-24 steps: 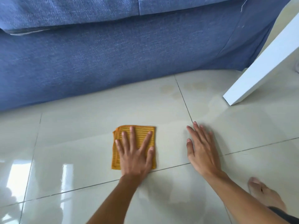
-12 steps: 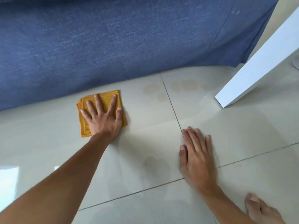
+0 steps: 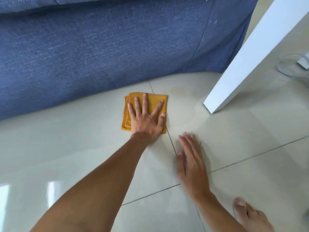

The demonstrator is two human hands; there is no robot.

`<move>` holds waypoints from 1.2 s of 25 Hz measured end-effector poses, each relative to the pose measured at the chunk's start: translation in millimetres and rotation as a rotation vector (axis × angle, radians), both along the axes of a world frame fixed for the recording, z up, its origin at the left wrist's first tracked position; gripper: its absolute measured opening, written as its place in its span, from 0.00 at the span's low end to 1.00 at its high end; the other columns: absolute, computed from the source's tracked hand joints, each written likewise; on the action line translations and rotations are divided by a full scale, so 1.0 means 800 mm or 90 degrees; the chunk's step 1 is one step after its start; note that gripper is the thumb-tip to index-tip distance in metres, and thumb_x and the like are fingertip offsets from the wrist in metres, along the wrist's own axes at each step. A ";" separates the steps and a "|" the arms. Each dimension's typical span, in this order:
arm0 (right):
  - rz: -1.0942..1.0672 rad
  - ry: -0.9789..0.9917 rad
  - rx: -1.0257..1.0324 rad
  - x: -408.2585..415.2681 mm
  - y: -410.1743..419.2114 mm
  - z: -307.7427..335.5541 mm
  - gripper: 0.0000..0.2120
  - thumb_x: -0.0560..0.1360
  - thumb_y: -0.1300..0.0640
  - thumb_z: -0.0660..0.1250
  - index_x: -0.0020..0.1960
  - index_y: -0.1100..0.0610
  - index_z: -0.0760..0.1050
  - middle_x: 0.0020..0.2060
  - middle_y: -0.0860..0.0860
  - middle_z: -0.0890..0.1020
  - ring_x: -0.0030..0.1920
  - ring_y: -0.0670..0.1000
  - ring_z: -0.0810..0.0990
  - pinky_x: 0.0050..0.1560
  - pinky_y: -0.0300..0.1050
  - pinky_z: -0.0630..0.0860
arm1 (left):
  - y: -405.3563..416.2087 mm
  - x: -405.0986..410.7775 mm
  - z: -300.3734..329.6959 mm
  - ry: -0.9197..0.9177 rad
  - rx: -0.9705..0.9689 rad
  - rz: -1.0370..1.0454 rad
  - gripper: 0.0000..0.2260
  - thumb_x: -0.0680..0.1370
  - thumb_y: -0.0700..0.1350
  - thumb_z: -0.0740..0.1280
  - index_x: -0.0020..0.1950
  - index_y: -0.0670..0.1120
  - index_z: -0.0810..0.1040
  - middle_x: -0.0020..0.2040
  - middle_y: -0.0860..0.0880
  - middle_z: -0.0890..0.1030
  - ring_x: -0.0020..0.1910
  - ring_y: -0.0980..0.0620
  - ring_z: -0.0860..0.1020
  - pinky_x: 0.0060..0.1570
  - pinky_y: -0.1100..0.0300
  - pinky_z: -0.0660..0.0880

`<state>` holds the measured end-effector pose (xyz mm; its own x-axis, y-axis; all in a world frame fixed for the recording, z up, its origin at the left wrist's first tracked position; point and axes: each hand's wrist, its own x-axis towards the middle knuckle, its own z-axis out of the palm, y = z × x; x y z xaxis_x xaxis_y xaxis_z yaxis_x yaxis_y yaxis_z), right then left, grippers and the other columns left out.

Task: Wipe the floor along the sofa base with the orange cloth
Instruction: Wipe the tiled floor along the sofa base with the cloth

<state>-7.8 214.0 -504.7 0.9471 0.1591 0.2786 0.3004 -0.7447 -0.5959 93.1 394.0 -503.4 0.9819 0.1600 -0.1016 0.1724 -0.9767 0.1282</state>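
Note:
A folded orange cloth (image 3: 154, 99) lies flat on the pale tiled floor (image 3: 75, 139), just in front of the blue sofa base (image 3: 100, 56) and across a grout line. My left hand (image 3: 147, 119) presses down on it with fingers spread, covering most of the cloth. My right hand (image 3: 192, 164) rests flat on the floor, nearer to me and to the right of the cloth, holding nothing. A faint brownish stain (image 3: 181, 89) marks the tile just right of the cloth's far corner.
A white furniture leg (image 3: 247, 52) slants down to the floor right of the cloth. A white cable and plug (image 3: 286, 64) lie at the far right. My bare foot (image 3: 250, 216) is at the bottom right.
My left hand first pushed the cloth forward to the sofa base, then slid it right along the base onto the grout line. The right hand stayed planted on the floor.

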 end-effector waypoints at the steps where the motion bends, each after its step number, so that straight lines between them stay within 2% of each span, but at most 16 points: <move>1: -0.016 -0.004 0.000 0.001 -0.005 0.006 0.22 0.80 0.58 0.55 0.71 0.61 0.71 0.72 0.54 0.72 0.76 0.52 0.64 0.75 0.61 0.60 | -0.014 -0.019 0.001 -0.003 -0.004 -0.014 0.26 0.80 0.64 0.44 0.79 0.65 0.46 0.82 0.42 0.45 0.79 0.33 0.44 0.73 0.31 0.40; 6: -0.083 0.001 -0.150 0.007 -0.044 0.014 0.24 0.78 0.53 0.54 0.71 0.60 0.71 0.72 0.56 0.73 0.74 0.56 0.68 0.74 0.60 0.61 | -0.052 -0.133 0.008 -0.006 -0.027 -0.035 0.26 0.80 0.64 0.48 0.79 0.66 0.52 0.82 0.42 0.49 0.79 0.34 0.47 0.74 0.33 0.44; 9: -0.076 0.042 -0.249 0.014 -0.060 0.008 0.26 0.77 0.51 0.52 0.71 0.60 0.71 0.72 0.56 0.72 0.73 0.58 0.68 0.74 0.59 0.61 | -0.026 -0.184 0.007 -0.008 -0.012 0.014 0.25 0.80 0.64 0.50 0.78 0.66 0.54 0.82 0.42 0.51 0.79 0.34 0.49 0.74 0.33 0.46; 12: -0.081 0.070 -0.285 0.023 -0.064 0.004 0.27 0.77 0.50 0.50 0.72 0.59 0.70 0.73 0.56 0.71 0.74 0.59 0.68 0.74 0.60 0.61 | 0.022 -0.186 0.007 0.010 0.012 0.093 0.26 0.79 0.64 0.47 0.78 0.67 0.51 0.82 0.42 0.49 0.79 0.34 0.49 0.74 0.33 0.46; 16: -0.091 0.051 -0.284 0.016 -0.059 -0.009 0.26 0.80 0.52 0.51 0.75 0.59 0.65 0.76 0.56 0.66 0.76 0.58 0.63 0.76 0.63 0.57 | 0.065 -0.118 0.005 0.029 0.015 0.156 0.28 0.77 0.66 0.40 0.78 0.67 0.46 0.82 0.43 0.46 0.79 0.35 0.46 0.75 0.33 0.41; 19: -0.088 0.029 -0.276 0.015 -0.060 -0.014 0.26 0.80 0.53 0.52 0.76 0.60 0.65 0.76 0.56 0.65 0.77 0.58 0.61 0.75 0.64 0.57 | 0.081 -0.047 0.000 0.025 0.021 0.154 0.27 0.78 0.65 0.41 0.77 0.69 0.42 0.82 0.45 0.44 0.80 0.37 0.44 0.74 0.33 0.40; 23: -0.096 0.004 -0.272 0.017 -0.061 -0.020 0.25 0.79 0.53 0.52 0.75 0.60 0.66 0.76 0.56 0.66 0.77 0.58 0.62 0.74 0.65 0.60 | 0.067 0.040 -0.002 0.018 0.050 0.093 0.26 0.80 0.65 0.42 0.78 0.67 0.41 0.82 0.45 0.44 0.80 0.38 0.43 0.75 0.36 0.40; 26: -0.101 -0.008 -0.264 0.018 -0.062 -0.023 0.25 0.79 0.53 0.53 0.74 0.59 0.67 0.75 0.56 0.67 0.76 0.57 0.63 0.73 0.65 0.62 | 0.033 0.098 0.001 0.019 0.046 0.045 0.26 0.80 0.64 0.42 0.78 0.67 0.42 0.82 0.44 0.47 0.80 0.39 0.44 0.76 0.36 0.40; 30: -0.102 -0.009 -0.261 0.018 -0.062 -0.025 0.24 0.80 0.53 0.53 0.74 0.59 0.67 0.75 0.56 0.67 0.77 0.56 0.62 0.73 0.64 0.62 | -0.017 0.145 0.003 0.035 0.047 -0.021 0.26 0.80 0.65 0.40 0.78 0.67 0.41 0.82 0.44 0.47 0.80 0.38 0.45 0.75 0.36 0.38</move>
